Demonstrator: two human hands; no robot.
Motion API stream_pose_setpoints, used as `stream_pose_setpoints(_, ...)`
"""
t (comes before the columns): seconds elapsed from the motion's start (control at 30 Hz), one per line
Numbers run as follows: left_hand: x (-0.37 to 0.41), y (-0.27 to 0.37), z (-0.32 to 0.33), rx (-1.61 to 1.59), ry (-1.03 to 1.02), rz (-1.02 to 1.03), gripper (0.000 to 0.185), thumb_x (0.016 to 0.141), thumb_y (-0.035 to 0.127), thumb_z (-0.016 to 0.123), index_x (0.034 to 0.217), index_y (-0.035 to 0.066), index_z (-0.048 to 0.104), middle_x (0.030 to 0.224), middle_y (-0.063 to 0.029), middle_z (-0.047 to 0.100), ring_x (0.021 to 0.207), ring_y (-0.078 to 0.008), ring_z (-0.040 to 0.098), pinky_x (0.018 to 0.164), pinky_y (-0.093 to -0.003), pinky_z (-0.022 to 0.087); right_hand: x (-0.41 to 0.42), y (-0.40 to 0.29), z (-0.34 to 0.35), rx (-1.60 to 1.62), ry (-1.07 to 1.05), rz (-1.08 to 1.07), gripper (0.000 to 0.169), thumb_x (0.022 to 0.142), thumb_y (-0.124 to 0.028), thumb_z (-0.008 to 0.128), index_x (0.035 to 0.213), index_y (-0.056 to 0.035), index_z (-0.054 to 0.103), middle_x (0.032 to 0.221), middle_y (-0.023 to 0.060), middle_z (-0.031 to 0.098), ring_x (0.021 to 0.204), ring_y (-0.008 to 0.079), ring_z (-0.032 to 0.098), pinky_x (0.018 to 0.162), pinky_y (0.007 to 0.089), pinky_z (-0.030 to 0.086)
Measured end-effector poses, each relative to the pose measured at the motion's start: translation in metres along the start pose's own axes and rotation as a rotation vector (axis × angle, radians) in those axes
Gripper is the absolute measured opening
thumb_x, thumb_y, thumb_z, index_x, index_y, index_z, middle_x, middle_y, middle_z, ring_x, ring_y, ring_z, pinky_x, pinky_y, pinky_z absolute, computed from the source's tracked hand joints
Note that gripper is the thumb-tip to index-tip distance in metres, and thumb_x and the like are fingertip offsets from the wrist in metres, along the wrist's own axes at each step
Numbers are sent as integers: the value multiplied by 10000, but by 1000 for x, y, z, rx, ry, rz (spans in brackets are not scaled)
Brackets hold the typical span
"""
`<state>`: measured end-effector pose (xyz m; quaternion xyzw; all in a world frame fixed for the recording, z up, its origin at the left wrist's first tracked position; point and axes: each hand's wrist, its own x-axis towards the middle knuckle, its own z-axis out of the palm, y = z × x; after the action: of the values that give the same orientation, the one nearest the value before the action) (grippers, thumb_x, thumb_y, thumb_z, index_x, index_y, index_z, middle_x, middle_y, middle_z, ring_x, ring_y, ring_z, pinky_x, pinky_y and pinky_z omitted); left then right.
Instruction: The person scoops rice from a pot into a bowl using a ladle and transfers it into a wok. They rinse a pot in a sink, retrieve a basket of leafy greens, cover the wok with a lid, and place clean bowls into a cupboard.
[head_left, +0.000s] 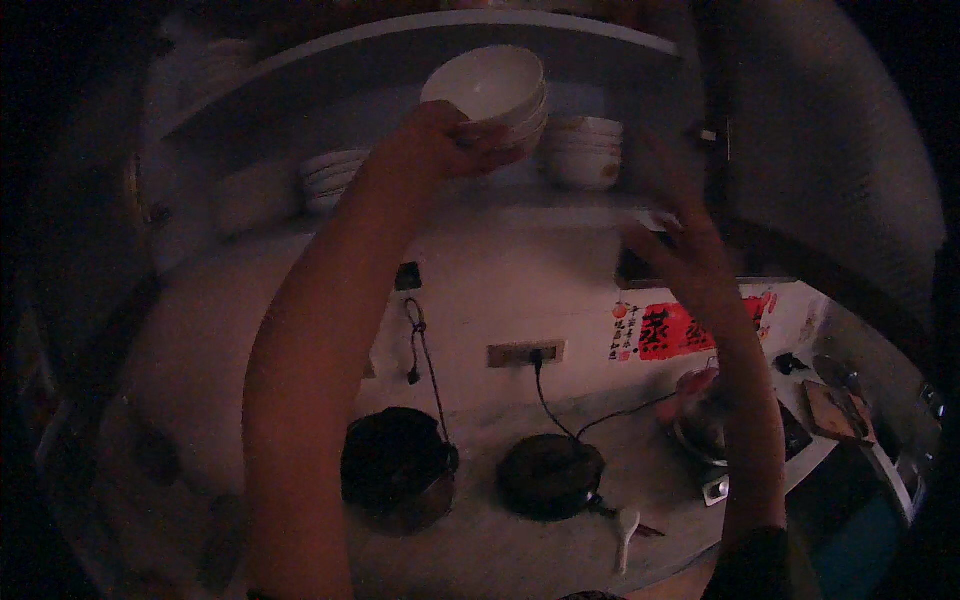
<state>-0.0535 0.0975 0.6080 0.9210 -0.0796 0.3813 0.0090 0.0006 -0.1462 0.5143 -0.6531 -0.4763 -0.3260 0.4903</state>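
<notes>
My left hand (465, 142) grips a small stack of white bowls (491, 82) from below, tilted with the inside of the top bowl facing me. The bowls are raised in front of an open wall cabinet (420, 97). Behind them, on the cabinet's bottom shelf, stands another stack of white bowls (586, 150). More stacked white dishes (330, 176) sit farther left, partly hidden by my left forearm. My right hand (679, 225) is blurred, its fingers spread and holding nothing, just below and right of the standing bowls, near the shelf's front edge.
Below, the counter (480, 540) carries a dark pot (397, 469), a black pan (551, 478) and a white spoon (628, 540). A cord runs from the wall socket (525, 353). At right are a stove (718, 491) and a cutting board (832, 411). An open cabinet door (817, 135) stands at right.
</notes>
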Motion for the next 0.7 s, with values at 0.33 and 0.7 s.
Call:
stream_pose_setpoints(0.33,81,-60,50,-19,-139,-49,532,668,407,671,1001,6,566,939,-139,606,842,-213,588,744,-320,472,172,79,41,-12,-302,-306,518,700,-265,692,1141,-107,471,1127,108,480,983,222,488,809,317,419)
stream_pose_setpoints(0.7,156,-182,122,-694,-381,86,820,524,421,768,1158,36,419,1123,-143,513,1015,-256,510,857,-345,416,213,130,65,-290,-328,-137,437,648,-330,723,940,-38,579,885,106,592,844,189,553,703,309,442)
